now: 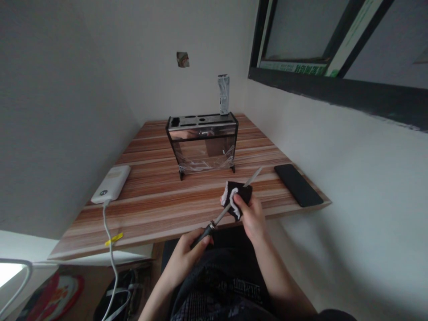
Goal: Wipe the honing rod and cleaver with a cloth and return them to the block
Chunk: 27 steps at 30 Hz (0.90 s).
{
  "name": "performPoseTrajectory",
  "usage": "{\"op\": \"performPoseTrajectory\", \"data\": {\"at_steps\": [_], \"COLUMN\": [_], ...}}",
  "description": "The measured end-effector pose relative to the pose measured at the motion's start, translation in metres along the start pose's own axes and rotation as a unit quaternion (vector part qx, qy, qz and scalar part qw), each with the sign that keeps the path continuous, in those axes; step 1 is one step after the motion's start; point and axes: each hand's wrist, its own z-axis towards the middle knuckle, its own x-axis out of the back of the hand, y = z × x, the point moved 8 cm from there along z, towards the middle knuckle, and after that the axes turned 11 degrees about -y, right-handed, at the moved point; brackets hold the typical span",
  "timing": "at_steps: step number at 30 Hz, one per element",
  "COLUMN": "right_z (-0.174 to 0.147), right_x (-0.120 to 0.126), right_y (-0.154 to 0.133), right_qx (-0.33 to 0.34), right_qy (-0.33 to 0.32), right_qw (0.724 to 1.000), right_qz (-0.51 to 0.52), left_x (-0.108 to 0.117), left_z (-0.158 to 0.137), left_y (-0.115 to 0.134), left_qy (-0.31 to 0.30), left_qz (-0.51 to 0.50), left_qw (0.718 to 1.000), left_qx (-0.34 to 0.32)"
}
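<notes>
My left hand (193,250) is closed round the black handle of a sharpening steel (223,214), a slim metal rod with a ferrule at the handle. The rod slants up and to the right, in front of my body. My right hand (251,217) pinches a folded dark brown cloth (245,191) with white edging around the rod. Part of the rod is hidden by the cloth, and its tip shows beyond it. Behind my hands on the table stands a knife block (203,149) with a slotted metal top, clear front and black frame.
A grey wrapped object (224,94) rises at the block's right end. On the wood-grain table (150,187) lie a white power bank (112,183) with a cable (109,234) at left and a black phone (298,185) at right. Walls and a window frame (334,84) bound the table.
</notes>
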Motion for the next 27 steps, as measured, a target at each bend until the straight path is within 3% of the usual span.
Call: {"op": "performPoseTrajectory", "data": {"at_steps": [3, 7, 22, 27], "right_z": [-0.011, -0.015, -0.015, -0.006], "right_x": [-0.032, -0.052, -0.041, -0.022], "right_y": [0.013, 0.018, 0.019, 0.017], "right_qx": [-0.032, -0.046, -0.038, -0.027], "right_qy": [-0.046, -0.082, -0.064, -0.016], "right_qw": [0.993, 0.99, 0.995, 0.999], "right_qz": [-0.102, -0.109, -0.066, 0.005], "left_x": [0.006, 0.01, 0.006, 0.007], "left_z": [0.003, 0.002, 0.004, 0.001], "left_y": [-0.002, -0.006, -0.007, -0.005], "left_qy": [0.04, 0.059, 0.025, 0.014], "left_qz": [-0.03, -0.045, -0.052, -0.021], "left_qw": [0.999, 0.997, 0.998, 1.0], "left_qx": [-0.009, -0.014, -0.022, -0.011]}}
